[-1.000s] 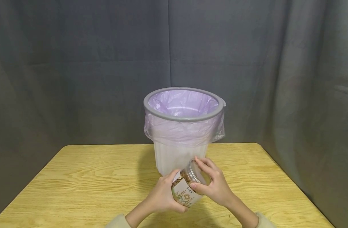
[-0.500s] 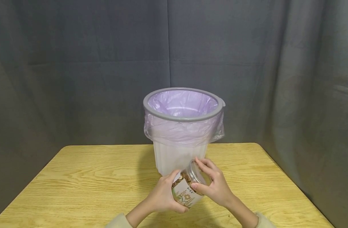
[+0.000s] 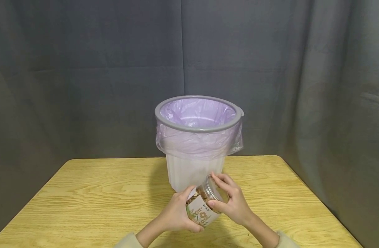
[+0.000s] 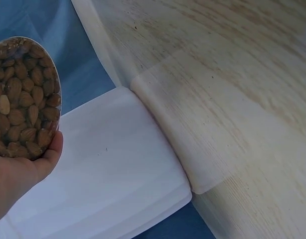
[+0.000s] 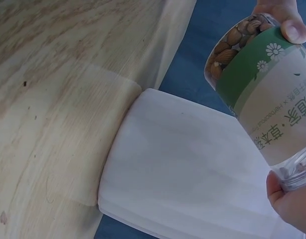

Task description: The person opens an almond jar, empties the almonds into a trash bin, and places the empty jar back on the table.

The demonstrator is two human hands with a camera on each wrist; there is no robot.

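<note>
I have a clear plastic jar of almonds [image 3: 203, 206] with a pale flower-printed label held in both hands just above the pale yellow wooden worktop [image 3: 83, 199], near its front edge and tilted so its top leans away from me and to the right. My left hand [image 3: 177, 215] wraps the lower body of the jar, thumb at the upper edge of the label and fingers curled under it; in the left wrist view the fingertips [image 4: 49, 152] cup the round see-through base [image 4: 24, 97], where the almonds press against the plastic. My right hand [image 3: 232, 203] is curled round the clear screw lid [image 3: 216, 188], fingers over the top and thumb on the near side. The right wrist view shows the jar's green band with white daisies and printed lettering, with my left thumb [image 5: 292, 25] at its upper end.

Just behind the jar stands a translucent white plastic bin [image 3: 193, 172] with a grey rim ring [image 3: 164, 123], lined with a lilac plastic bag [image 3: 198, 112] that folds down over the outside. A grey cloth backdrop [image 3: 83, 69] hangs behind the worktop.
</note>
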